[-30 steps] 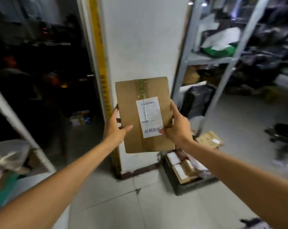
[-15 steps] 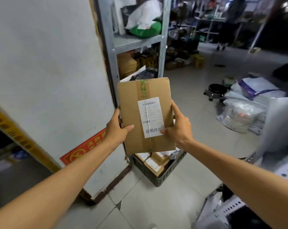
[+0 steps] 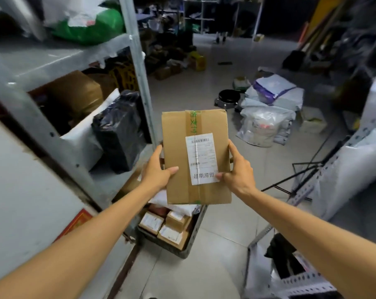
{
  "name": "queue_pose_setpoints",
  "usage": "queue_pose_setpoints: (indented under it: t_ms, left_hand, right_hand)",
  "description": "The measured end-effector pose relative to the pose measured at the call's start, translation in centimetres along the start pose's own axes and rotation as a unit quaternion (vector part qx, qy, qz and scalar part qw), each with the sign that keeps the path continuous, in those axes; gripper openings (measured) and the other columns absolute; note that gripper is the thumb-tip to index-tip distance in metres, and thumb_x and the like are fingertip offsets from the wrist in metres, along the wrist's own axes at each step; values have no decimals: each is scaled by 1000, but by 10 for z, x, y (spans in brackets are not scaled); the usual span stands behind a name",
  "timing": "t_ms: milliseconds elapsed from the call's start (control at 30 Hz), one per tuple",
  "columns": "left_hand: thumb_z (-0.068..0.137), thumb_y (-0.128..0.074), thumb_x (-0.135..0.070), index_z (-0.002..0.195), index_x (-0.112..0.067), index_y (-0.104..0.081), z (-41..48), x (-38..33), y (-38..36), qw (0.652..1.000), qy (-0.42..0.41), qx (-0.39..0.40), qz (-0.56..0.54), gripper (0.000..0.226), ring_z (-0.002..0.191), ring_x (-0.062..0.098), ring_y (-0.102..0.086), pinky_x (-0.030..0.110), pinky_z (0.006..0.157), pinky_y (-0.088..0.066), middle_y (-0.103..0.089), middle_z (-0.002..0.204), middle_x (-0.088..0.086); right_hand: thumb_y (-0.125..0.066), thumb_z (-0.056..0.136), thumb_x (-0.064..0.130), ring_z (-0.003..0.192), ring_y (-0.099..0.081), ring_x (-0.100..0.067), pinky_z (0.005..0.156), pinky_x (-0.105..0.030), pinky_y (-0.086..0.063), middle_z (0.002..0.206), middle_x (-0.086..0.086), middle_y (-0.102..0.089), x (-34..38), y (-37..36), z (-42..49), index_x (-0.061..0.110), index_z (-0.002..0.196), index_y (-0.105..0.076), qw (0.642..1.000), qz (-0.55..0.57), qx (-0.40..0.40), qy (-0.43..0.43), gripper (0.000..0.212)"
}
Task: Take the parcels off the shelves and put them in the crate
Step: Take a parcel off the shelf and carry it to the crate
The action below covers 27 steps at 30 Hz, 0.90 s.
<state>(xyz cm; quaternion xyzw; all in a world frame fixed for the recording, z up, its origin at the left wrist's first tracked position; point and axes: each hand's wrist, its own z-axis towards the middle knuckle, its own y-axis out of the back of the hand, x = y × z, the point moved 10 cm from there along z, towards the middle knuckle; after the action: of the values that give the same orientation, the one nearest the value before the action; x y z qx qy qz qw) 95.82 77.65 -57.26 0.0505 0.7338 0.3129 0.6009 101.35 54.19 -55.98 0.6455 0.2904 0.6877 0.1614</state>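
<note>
Cardboard parcel [image 3: 176, 137], sides pinched by your left hand [image 3: 156, 172] and right hand [image 3: 236, 172], over the crate [image 3: 195, 231]; you needed to lower it flat before release.

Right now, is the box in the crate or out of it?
Out. The left hand and right hand hold the box in the air; the crate sits below on the floor, with small parcels in it.

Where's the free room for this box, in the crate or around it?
The crate looks crowded: small cartons fill its near end, a white bag lies beyond, the rest hidden behind the box. Bare floor tiles lie between the crate's right wall and the perforated rack. The lower shelf is packed.
</note>
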Motion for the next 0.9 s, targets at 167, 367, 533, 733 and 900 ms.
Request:
queue_pose_setpoints:
  t_ms: [167, 367, 533, 733, 900]
  left_hand:
    - [84, -73, -11, 152, -23, -23, 86, 15, -60, 996, 18, 85, -20, 86, 133, 24, -43, 41, 107, -39, -43, 148, 3]
    - [80, -76, -15, 145, -31, -37, 181, 52, -107, 988, 57, 142, 2, 78, 110, 25, -59, 46, 94, -50, -58, 127, 7]
    - [81, -76, -15, 143, -29, -41, 236, 102, -164, 974, 95, 205, 20, 73, 100, 16, -61, 34, 87, -53, -60, 123, 5]
    - [77, -77, -4, 136, -27, -51, 280, 180, -233, 967, 167, 193, 6, 69, 97, 16, -63, 33, 84, -55, -66, 111, -1]
    - [75, -75, 2, 133, -25, -57, 308, 246, -288, 962, 195, 191, 29, 66, 102, 26, -64, 42, 92, -52, -69, 107, 6]
  right_hand:
    - [-78, 70, 4, 97, -51, -13, 90, -44, -50, 90, 24, -48, -45, -7, 63, 45, 145, -26, 998, -13, -25, -59, 100]
    - [-77, 68, 2, 81, -54, -4, 80, -34, -52, 86, 32, -50, -95, -43, 125, 43, 140, -34, 987, -3, -57, -148, 93]
    - [-78, 67, 3, 96, -59, -19, 86, -44, -53, 92, 24, -54, -159, -83, 167, 38, 135, -39, 974, -8, -35, -222, 86]
    - [-79, 66, 3, 95, -61, -20, 85, -43, -53, 99, 12, -59, -263, -145, 209, 34, 141, -37, 954, -13, 7, -301, 92]
    - [-79, 67, 3, 91, -59, -15, 82, -34, -49, 95, 13, -58, -351, -200, 231, 34, 139, -39, 935, -15, 41, -352, 88]
